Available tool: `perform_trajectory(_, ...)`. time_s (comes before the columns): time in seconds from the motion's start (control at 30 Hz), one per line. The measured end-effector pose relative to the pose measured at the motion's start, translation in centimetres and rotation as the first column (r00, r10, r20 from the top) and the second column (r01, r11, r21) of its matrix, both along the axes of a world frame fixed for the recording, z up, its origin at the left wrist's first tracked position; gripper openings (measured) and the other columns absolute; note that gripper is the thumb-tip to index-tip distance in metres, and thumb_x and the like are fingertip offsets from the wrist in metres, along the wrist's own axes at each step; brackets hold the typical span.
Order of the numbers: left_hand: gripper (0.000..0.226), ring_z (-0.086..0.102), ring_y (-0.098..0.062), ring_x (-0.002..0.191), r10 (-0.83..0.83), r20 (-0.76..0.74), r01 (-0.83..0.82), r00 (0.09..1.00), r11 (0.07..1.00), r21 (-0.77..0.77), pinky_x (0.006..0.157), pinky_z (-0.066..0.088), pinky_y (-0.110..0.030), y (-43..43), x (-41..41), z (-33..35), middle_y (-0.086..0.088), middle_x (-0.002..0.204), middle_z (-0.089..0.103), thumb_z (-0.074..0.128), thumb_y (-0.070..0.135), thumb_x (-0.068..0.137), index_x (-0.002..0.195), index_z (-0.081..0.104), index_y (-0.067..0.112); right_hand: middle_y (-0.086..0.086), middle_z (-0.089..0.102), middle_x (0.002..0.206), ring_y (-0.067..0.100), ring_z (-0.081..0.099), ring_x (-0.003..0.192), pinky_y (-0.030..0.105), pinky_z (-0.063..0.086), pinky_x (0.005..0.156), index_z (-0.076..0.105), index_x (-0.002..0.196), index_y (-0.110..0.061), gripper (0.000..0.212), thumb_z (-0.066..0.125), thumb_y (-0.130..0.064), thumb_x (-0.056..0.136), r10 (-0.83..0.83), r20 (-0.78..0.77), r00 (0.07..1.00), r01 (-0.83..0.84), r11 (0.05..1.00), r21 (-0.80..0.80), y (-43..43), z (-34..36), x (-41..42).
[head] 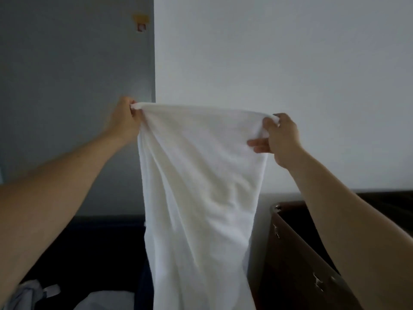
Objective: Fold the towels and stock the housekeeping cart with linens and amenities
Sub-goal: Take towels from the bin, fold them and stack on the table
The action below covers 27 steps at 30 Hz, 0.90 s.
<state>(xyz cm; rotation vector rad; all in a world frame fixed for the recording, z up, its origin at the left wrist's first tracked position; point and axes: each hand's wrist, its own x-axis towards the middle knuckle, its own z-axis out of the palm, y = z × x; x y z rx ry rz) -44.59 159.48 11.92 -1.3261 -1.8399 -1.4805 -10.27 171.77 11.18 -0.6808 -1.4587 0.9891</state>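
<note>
Pale crumpled cloth (26,294) was seen closest to the camera at the lower left, with a white linen heap (105,300) just beside it on something dark. Above these, the left grip (125,117) was held high and was pinched on one top corner of the white towel (201,175), the cloth bunched between thumb and curled fingers. The towel was carried by nothing but the two grips. Its top edge was stretched nearly straight between them, and its body hung in long slanting creases, narrowing downward until its lower end was cut off by the frame. The right grip (279,137) was pinched on the other top corner, with its lower fingers stretched out against the side edge. A dark brown container (290,242) stood just right of the towel, under the right forearm.

The step in hand was judged to be the opening-out before a first fold. It would be done well if the corners were drawn evenly apart, the creases shaken out, and both side edges let hang parallel before the halves were brought together.
</note>
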Motion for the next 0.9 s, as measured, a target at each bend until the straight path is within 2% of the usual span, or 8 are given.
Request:
perform_trajectory(0.1, 0.02, 0.054, -0.029, 0.07, -0.054, 0.096, 0.061, 0.994, 0.995, -0.075, 0.053, 0.049, -0.04, 0.2, -0.1, 1.0, -0.016, 0.093, 0.051, 0.048, 0.012, 0.099, 0.111, 0.052, -0.003, 0.017, 0.061, 0.095, 0.031, 0.07, 0.053, 0.041, 0.06, 0.05, 0.052, 0.095, -0.014, 0.005, 0.053, -0.016, 0.1, -0.052, -0.036, 0.998, 0.055, 0.995, 0.082, 0.1, 1.6, 0.1)
perform_trajectory(0.17, 0.019, 0.057, -0.024, 0.066, -0.246, 0.231, 0.238, 0.942, 0.969, 0.06, 0.043, 0.056, -0.034, -0.1, 0.5, 2.1, -0.014, 0.1, 0.049, 0.048, 0.014, 0.102, 0.118, 0.047, 0.006, 0.009, 0.063, 0.092, 0.029, 0.072, 0.058, 0.04, 0.061, 0.055, 0.053, 0.089, -0.022, 0.009, 0.055, -0.019, 0.098, -0.128, -0.145, 0.981, 0.154, 0.971, 0.184, -0.1, 3.1, 0.4)
perform_trajectory(0.23, 0.014, 0.056, -0.019, 0.071, -0.381, 0.312, 0.34, 0.871, 0.923, 0.178, 0.042, 0.055, -0.027, -0.3, 0.8, 3.1, -0.012, 0.099, 0.048, 0.048, 0.011, 0.102, 0.115, 0.045, 0.007, 0.003, 0.062, 0.088, 0.025, 0.072, 0.06, 0.043, 0.061, 0.059, 0.053, 0.09, -0.023, 0.009, 0.054, -0.021, 0.099, -0.177, -0.171, 0.969, 0.214, 0.949, 0.231, -0.4, 3.7, 0.4)
perform_trajectory(0.33, 0.007, 0.054, -0.017, 0.072, -0.413, 0.337, 0.376, 0.846, 0.911, 0.172, 0.04, 0.052, -0.023, -0.4, 0.7, 3.0, -0.004, 0.089, 0.049, 0.051, 0.008, 0.1, 0.105, 0.048, 0.005, 0.003, 0.062, 0.085, 0.026, 0.072, 0.058, 0.051, 0.061, 0.061, 0.053, 0.093, -0.016, 0.008, 0.055, -0.021, 0.099, -0.202, -0.134, 0.97, 0.229, 0.946, 0.228, -0.7, 3.6, 0.5)
perform_trajectory(0.57, 0.007, 0.055, -0.016, 0.072, -0.54, 0.405, 0.427, 0.738, 0.838, 0.339, 0.043, 0.053, -0.024, -0.9, 1.8, 1.4, -0.002, 0.087, 0.052, 0.053, 0.007, 0.098, 0.093, 0.053, 0.012, 0.001, 0.065, 0.082, 0.025, 0.073, 0.06, 0.049, 0.061, 0.063, 0.053, 0.093, -0.02, 0.008, 0.055, -0.026, 0.098, -0.254, -0.16, 0.954, 0.291, 0.912, 0.288, -2.0, 3.4, 1.8)
perform_trajectory(0.63, 0.004, 0.055, -0.014, 0.073, -0.59, 0.427, 0.435, 0.685, 0.802, 0.41, 0.047, 0.057, -0.027, -0.8, 2.2, 1.0, -0.003, 0.087, 0.05, 0.052, 0.006, 0.098, 0.102, 0.054, 0.005, -0.001, 0.066, 0.08, 0.024, 0.072, 0.06, 0.047, 0.061, 0.063, 0.052, 0.09, -0.025, 0.008, 0.055, -0.027, 0.097, -0.282, -0.157, 0.947, 0.318, 0.893, 0.319, -2.2, 3.0, 2.2)
perform_trajectory(0.8, 0.016, 0.056, -0.014, 0.076, -0.56, 0.391, 0.41, 0.73, 0.817, 0.405, 0.051, 0.056, -0.021, -0.2, 2.9, -0.5, -0.004, 0.089, 0.053, 0.049, 0.006, 0.1, 0.114, 0.052, 0.001, -0.004, 0.07, 0.065, 0.028, 0.072, 0.059, 0.045, 0.06, 0.059, 0.051, 0.089, -0.024, 0.01, 0.056, -0.027, 0.097, -0.267, -0.16, 0.95, 0.305, 0.903, 0.303, -2.5, 1.9, 2.7)
perform_trajectory(0.9, 0.02, 0.057, -0.015, 0.076, -0.519, 0.394, 0.377, 0.759, 0.843, 0.385, 0.052, 0.056, -0.021, 0.1, 3.0, -1.0, -0.008, 0.093, 0.056, 0.048, 0.005, 0.1, 0.116, 0.056, -0.004, 0.005, 0.068, 0.076, 0.029, 0.072, 0.06, 0.047, 0.061, 0.058, 0.052, 0.089, -0.019, 0.011, 0.056, -0.022, 0.099, -0.246, -0.128, 0.961, 0.27, 0.934, 0.233, -2.3, 1.1, 2.8)
